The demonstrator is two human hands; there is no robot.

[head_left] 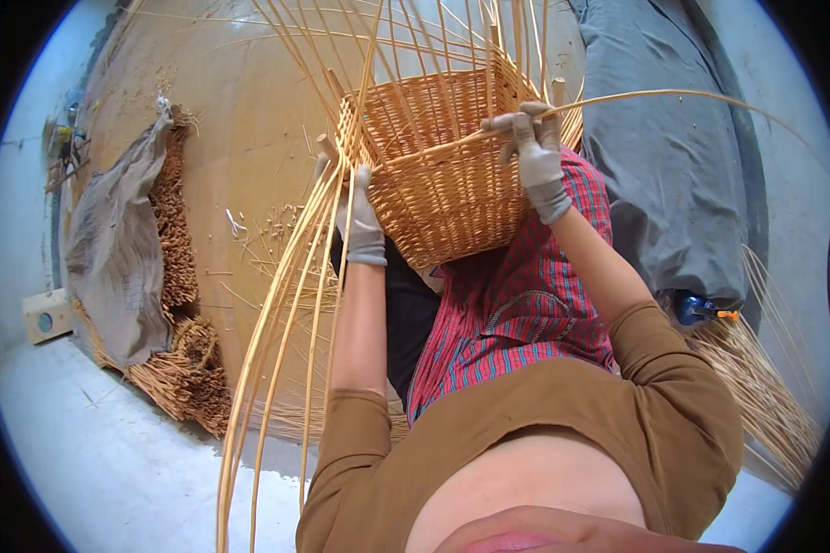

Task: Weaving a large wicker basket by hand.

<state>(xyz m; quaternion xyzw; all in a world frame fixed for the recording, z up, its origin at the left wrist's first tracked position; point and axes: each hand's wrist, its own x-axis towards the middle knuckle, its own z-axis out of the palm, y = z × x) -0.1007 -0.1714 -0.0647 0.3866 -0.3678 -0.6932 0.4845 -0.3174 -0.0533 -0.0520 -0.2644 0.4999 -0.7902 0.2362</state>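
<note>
1. Right hand (537, 158), gloved, pinches 1 willow rod (692, 94) at the rim.
2. Left hand (358, 214) grips a bundle of loose rods (286, 304).
3. Wicker basket (438, 184) sits on the lap: walls look woven, upright stakes (452, 46) still untrimmed, so the border seems unfinished.

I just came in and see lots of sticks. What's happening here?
A person in grey gloves is weaving a wicker basket on their lap. The left hand grips a bunch of long cane strands at the basket's corner. The right hand pinches one thin strand over the rim. Bundles of cane lie nearby.
</note>
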